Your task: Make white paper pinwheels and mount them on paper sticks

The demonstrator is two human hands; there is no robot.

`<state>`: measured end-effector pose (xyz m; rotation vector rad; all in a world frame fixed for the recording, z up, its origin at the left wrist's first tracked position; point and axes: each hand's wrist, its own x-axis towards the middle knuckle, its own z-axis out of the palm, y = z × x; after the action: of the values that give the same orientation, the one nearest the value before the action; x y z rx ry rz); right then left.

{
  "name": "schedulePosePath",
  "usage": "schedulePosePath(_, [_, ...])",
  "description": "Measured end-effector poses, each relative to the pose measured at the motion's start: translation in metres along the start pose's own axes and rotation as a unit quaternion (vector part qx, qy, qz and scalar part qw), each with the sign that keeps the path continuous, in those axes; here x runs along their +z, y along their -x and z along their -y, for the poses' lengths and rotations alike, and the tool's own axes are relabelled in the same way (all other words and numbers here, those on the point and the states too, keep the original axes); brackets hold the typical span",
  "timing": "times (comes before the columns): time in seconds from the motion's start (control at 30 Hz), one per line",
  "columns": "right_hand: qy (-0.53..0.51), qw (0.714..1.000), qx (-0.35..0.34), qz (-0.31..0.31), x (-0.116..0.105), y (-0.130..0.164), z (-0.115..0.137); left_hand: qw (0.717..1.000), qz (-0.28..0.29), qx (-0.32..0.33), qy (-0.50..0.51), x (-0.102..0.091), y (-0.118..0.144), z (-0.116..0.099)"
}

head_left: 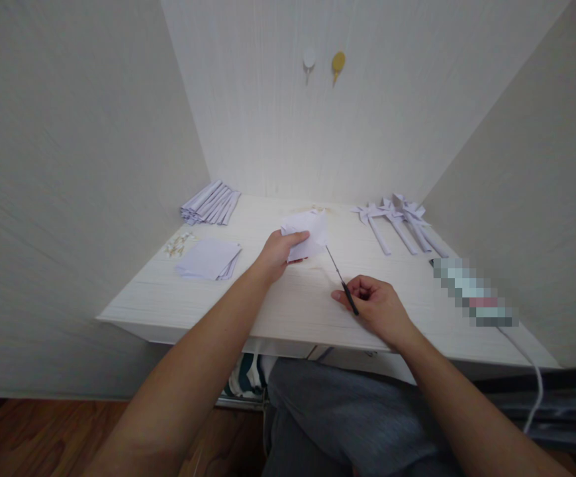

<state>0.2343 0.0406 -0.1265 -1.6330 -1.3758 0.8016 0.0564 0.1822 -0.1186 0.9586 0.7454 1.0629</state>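
My left hand (279, 253) grips a square sheet of white paper (314, 228), thumb on top and fingers beneath, above the middle of the table. In my right hand (371, 298) is a pair of black-handled scissors (346, 291), seen nearly edge-on. Their thin metal blades point up and left, with the tip at the paper's lower right corner; whether they touch cannot be made out. Left of my left hand lies a stack of square paper sheets (208, 258). Small white and tan bits are partly visible behind the held sheet.
Rolled paper tubes (211, 203) lie at the back left, near a scatter of small white-and-tan pieces (179, 244). Several paper pinwheels on tubes (400, 222) lie at the back right. A blurred-out device (474, 291) with a white cable (536, 377) rests along the right wall.
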Motion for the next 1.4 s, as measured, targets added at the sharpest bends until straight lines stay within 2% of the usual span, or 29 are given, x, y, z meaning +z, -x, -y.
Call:
schedulePosePath(0.23, [-0.009, 1.000, 0.018, -0.002, 0.000, -0.001, 0.002, 1.000, -0.002, 0.005, 0.004, 0.001, 0.000, 0.000])
schedulePosePath(0.67, [-0.006, 1.000, 0.007, -0.002, -0.001, -0.001, 0.001, 1.000, -0.016, 0.008, -0.012, -0.001, -0.001, 0.002])
schedulePosePath(0.87, [-0.008, 0.999, 0.019, 0.027, -0.008, 0.001, 0.006, 1.000, -0.023, 0.009, -0.015, -0.001, 0.001, -0.001])
schedulePosePath(0.93, [-0.017, 0.999, 0.036, 0.018, -0.011, -0.001, 0.007, 1.000, -0.022, 0.007, -0.018, -0.001, 0.001, -0.002])
schedulePosePath(1.07, [-0.047, 0.997, 0.057, -0.036, -0.020, -0.007, 0.006, 0.999, 0.001, -0.007, -0.036, -0.003, 0.001, -0.001])
schedulePosePath(1.17, [-0.047, 0.996, 0.050, -0.049, -0.032, -0.010, 0.008, 0.997, 0.039, -0.031, -0.055, -0.002, 0.002, 0.001])
schedulePosePath(1.23, [-0.041, 0.998, 0.040, -0.039, -0.043, -0.010, 0.009, 0.995, 0.068, -0.048, -0.063, 0.000, 0.005, 0.001])
schedulePosePath(1.4, [0.020, 0.998, 0.023, 0.050, -0.072, -0.002, 0.002, 0.989, 0.114, -0.073, -0.065, 0.002, 0.013, -0.006])
